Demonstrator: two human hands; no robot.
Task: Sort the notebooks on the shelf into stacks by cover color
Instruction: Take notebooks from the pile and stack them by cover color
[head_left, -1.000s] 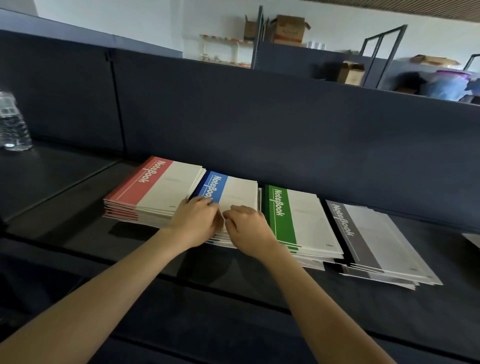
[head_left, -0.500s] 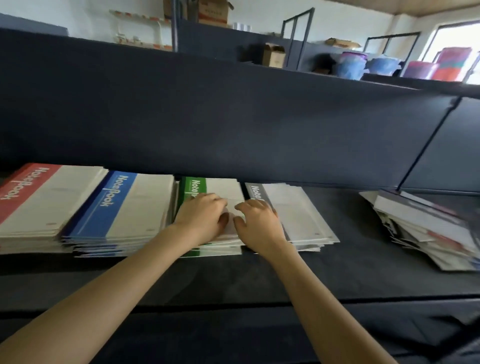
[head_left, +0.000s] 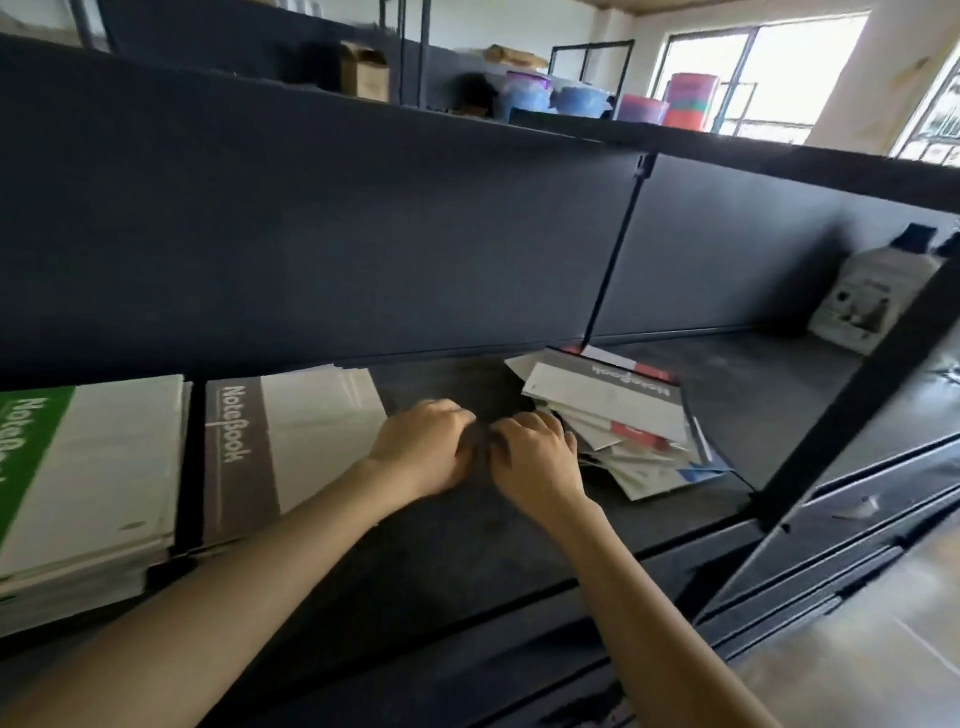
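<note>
Two bare forearms rise from the bottom edge to the middle of the frame. There the left hand (head_left: 423, 449) and right hand (head_left: 537, 462) sit knuckle to knuckle over a bare patch of the dark shelf (head_left: 467, 545). Both have their fingers clenched under, with nothing seen in them. At lower left lies the grey-banded notebook stack (head_left: 270, 457), squared up, just beside the left hand. The green-banded stack (head_left: 78, 478) is at the left edge. Right of centre, just beside the right hand, sits a loose pile of mixed notebooks (head_left: 613, 410), fanned and askew, with a grey-banded one on top. Whether the right hand touches it is unclear. At right stands a white bottle (head_left: 872, 301). Along the top are a cardboard box (head_left: 366, 73) and coloured tubs (head_left: 576, 101).
</note>
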